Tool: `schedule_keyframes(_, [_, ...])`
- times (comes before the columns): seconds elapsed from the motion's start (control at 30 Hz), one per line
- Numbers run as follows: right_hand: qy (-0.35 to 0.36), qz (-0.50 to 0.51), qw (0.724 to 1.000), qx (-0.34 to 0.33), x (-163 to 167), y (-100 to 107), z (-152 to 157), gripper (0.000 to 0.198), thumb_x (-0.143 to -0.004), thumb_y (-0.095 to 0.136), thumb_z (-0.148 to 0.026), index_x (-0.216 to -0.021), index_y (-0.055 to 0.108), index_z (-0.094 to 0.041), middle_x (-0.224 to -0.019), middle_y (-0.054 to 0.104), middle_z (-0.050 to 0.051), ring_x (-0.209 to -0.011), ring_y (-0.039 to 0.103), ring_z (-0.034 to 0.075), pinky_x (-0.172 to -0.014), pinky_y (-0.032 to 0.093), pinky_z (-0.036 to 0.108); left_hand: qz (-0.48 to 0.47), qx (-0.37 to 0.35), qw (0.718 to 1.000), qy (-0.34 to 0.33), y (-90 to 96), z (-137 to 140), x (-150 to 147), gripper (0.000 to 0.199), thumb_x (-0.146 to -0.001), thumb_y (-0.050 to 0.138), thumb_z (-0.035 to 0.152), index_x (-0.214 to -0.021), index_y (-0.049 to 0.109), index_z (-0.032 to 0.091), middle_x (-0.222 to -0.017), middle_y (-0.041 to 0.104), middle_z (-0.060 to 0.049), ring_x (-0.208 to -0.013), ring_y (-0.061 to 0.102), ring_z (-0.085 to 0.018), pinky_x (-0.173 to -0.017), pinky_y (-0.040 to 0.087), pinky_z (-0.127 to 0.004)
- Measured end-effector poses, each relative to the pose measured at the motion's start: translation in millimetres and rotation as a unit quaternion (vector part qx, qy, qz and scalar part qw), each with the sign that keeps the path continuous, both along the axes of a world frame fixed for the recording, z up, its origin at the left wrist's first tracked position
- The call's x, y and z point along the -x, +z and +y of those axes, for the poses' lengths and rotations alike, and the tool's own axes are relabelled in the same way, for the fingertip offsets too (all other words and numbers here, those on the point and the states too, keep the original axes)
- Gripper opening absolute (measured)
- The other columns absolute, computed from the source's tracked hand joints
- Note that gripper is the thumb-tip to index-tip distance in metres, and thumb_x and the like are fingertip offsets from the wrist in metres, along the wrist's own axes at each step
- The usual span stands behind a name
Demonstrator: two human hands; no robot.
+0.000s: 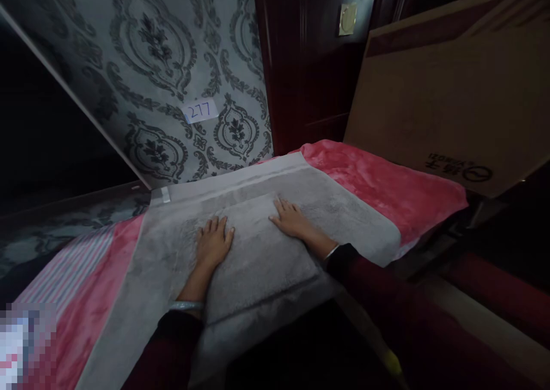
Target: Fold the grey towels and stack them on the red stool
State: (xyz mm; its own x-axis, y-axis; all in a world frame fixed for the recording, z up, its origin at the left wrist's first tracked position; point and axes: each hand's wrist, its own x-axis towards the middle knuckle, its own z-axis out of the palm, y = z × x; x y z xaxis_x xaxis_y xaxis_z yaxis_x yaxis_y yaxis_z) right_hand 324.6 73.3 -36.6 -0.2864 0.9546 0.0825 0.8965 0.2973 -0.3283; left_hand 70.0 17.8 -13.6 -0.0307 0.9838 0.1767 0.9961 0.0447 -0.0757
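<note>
A folded grey towel (262, 258) lies flat in front of me, on top of a larger grey cloth (352, 218) of the same colour. My left hand (213, 244) rests palm down on the towel's left side, fingers spread. On its far right part lies my right hand (290, 218), also flat with the fingers apart. Neither hand grips anything. The towel's near edge shows as a dark fold line between my forearms.
Pink plush fabric (387, 189) spreads under the grey cloth, with striped fabric (71, 258) at the left. A large cardboard box (442, 98) leans at the right. Behind are patterned wallpaper with a paper label (201, 110) reading 277 and a dark red wooden panel (305, 63).
</note>
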Motion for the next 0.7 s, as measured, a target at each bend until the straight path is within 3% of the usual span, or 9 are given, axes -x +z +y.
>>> schedule_keyframes(0.23, [-0.034,-0.061,0.997,0.035,10,24,-4,0.068,-0.105,0.034,-0.048,-0.163,0.027,-0.013,-0.169,0.022,0.021,-0.156,0.022,0.033,-0.122,0.022,0.053,-0.045,0.069,0.996,0.013,13.4,-6,-5,0.061,-0.104,0.032,0.046,-0.159,0.037,0.020,-0.167,0.033,-0.013,-0.155,0.028,-0.031,-0.125,0.024,-0.055])
schedule_keyframes(0.37, [0.035,-0.090,0.995,0.000,47,37,2,0.062,-0.106,0.031,-0.040,-0.163,0.029,-0.016,-0.171,0.018,0.016,-0.156,0.019,0.031,-0.123,0.020,0.054,-0.073,0.104,0.992,0.001,23.1,-3,3,0.061,-0.104,0.032,0.049,-0.159,0.037,0.024,-0.168,0.031,-0.009,-0.156,0.026,-0.029,-0.125,0.022,-0.057])
schedule_keyframes(0.5, [0.063,-0.088,0.994,-0.031,72,23,3,0.059,-0.107,0.029,-0.046,-0.161,0.037,-0.024,-0.168,0.029,0.011,-0.155,0.024,0.033,-0.122,0.021,0.058,-0.071,0.081,0.994,-0.009,17.2,-2,15,0.062,-0.104,0.029,0.049,-0.159,0.036,0.022,-0.169,0.029,-0.009,-0.157,0.024,-0.029,-0.127,0.017,-0.056])
schedule_keyframes(0.7, [0.054,-0.081,0.992,-0.081,68,1,5,0.056,-0.107,0.031,-0.048,-0.158,0.043,-0.027,-0.165,0.038,0.009,-0.152,0.030,0.033,-0.120,0.024,0.060,-0.069,0.055,0.996,-0.025,2.8,-1,33,0.067,-0.103,0.030,0.056,-0.160,0.035,0.022,-0.168,0.033,-0.011,-0.156,0.026,-0.029,-0.128,0.019,-0.050])
